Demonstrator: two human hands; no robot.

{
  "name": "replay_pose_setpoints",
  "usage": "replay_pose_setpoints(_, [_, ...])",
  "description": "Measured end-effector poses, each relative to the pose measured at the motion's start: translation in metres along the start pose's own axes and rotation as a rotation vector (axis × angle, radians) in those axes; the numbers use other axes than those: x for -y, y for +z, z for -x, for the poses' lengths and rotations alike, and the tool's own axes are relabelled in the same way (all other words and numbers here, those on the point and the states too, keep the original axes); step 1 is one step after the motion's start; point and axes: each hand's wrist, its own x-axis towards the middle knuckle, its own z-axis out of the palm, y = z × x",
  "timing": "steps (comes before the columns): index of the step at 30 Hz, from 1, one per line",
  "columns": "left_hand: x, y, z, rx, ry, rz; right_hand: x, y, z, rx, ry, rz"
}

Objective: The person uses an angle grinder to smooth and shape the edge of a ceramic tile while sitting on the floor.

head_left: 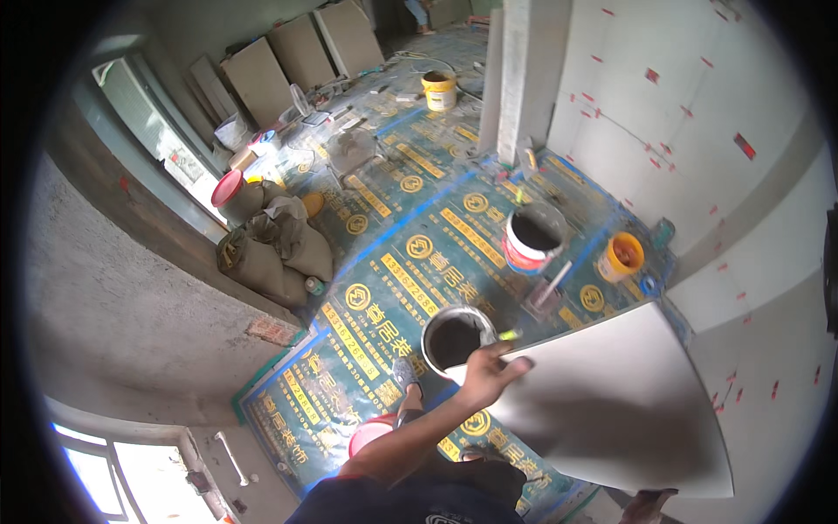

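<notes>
A large, glossy white wall tile (611,402) leans at a slant on my right side, its upper corner near the middle of the view. My left hand (489,377) is at that upper left corner, thumb over the face and a finger past the edge, closed on it. At the tile's lower edge my right hand (648,505) grips from beneath; its fingers are partly hidden behind the tile. Just beyond my left hand stands a round bucket (428,348) with dark grey paste in it.
Further right stand a white and red bucket (522,256) of grey mix and a small yellow bucket (606,266). A flat-bladed tool (543,301) lies between them and the tile. Filled sacks (262,262) lean by the left wall. Red clips dot the tiled wall (637,131).
</notes>
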Motion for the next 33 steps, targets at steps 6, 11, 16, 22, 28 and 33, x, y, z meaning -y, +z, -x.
replay_pose_setpoints(6, [-0.063,-0.206,-0.053,-0.095,0.356,-0.218,-0.029,0.27,0.01,0.135,0.169,-0.69])
replay_pose_setpoints(11, [-0.126,-0.26,-0.115,-0.059,0.627,-0.342,-0.136,0.228,-0.141,0.063,0.298,-0.717])
replay_pose_setpoints(16, [-0.146,-0.332,-0.171,-0.119,0.609,-0.504,-0.168,0.436,-0.077,-0.02,0.421,-0.516])
replay_pose_setpoints(22, [-0.174,-0.409,-0.307,-0.032,0.636,-0.566,-0.217,0.586,-0.103,-0.08,0.491,-0.462])
replay_pose_setpoints(28, [-0.222,-0.468,-0.466,-0.058,0.728,-0.661,-0.283,0.752,-0.173,-0.068,0.552,-0.485])
replay_pose_setpoints(33, [-0.33,-0.496,-0.583,0.017,1.008,-0.648,-0.303,0.933,-0.237,0.016,0.637,-0.477])
